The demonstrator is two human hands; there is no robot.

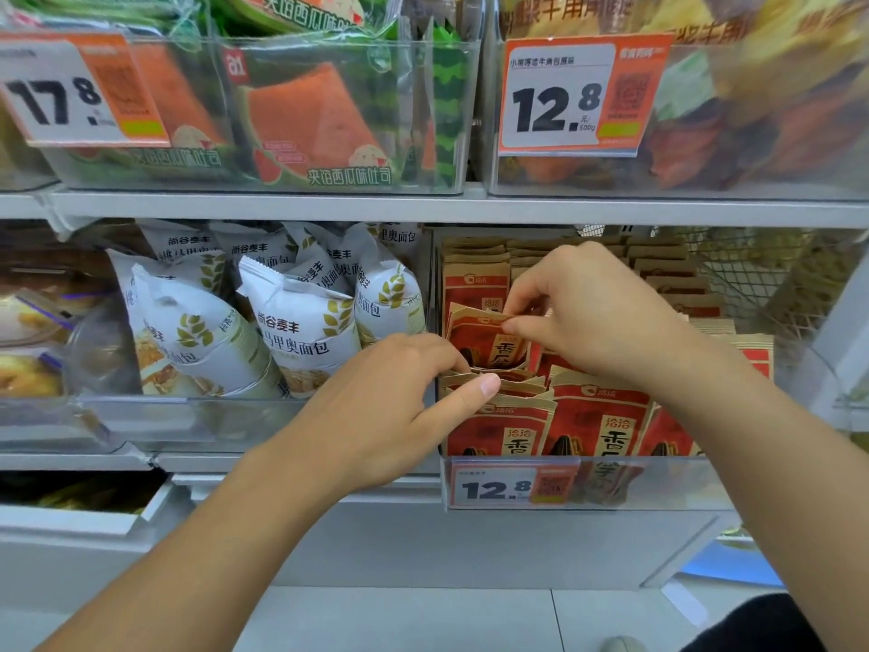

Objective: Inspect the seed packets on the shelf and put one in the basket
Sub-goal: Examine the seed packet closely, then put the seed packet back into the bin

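- My right hand [592, 317] pinches the top edge of one raised packet [484, 338], thumb and forefinger curled on its kraft-paper lip; the packet stands tilted, part-way out of the left row in the bin [658, 482].
- My left hand [399, 407] is curled into that same row, thumb pressed on the packet tops [498, 392] just in front of the raised one, fingers tucked behind them, holding the stack down or parting it.
- Risk: the pinch is only on the thin lip, so I judge the packet could slip or tear if its neighbours grip it tightly.
- Risk: if my left hand lets go early, the front packets may rise with it or tip out over the low bin front.
- Risk: no basket is in view, so I would be carrying the packet to a place I cannot see.
- Hidden: my right hand covers the packet's upper right corner; its lower half sits behind the front packets.
- Hidden: my left fingertips are buried in the row, so I cannot tell whether they clasp anything.
- The price tag [512, 487] covers the front packets' lower print.
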